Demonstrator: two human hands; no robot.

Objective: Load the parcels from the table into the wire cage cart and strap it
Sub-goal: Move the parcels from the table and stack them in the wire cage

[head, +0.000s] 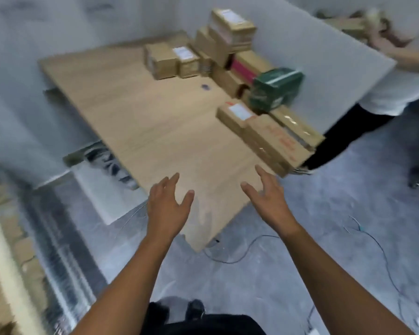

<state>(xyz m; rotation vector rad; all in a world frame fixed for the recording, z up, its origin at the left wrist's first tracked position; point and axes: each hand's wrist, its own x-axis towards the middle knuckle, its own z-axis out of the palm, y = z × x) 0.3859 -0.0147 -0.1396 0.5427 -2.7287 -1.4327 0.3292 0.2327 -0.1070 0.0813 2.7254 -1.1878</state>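
A wooden table (140, 112) carries cardboard parcels along its right side and far end. The nearest is a long brown parcel with red print (276, 141) at the right edge, with a green box (275, 89) behind it. A stack of brown parcels (228, 35) stands at the far end. My left hand (168, 206) and my right hand (267, 199) hover over the table's near corner, both with fingers spread and holding nothing. The right hand is just short of the long parcel. The wire cage cart cannot be made out; the picture is blurred.
Another person in a white top (394, 76) stands beyond the table's right side, holding a box high. A grey partition panel (324, 44) runs behind the parcels. Cables (373, 250) lie on the grey floor. Shiny metal and cardboard (53, 250) sit at the left.
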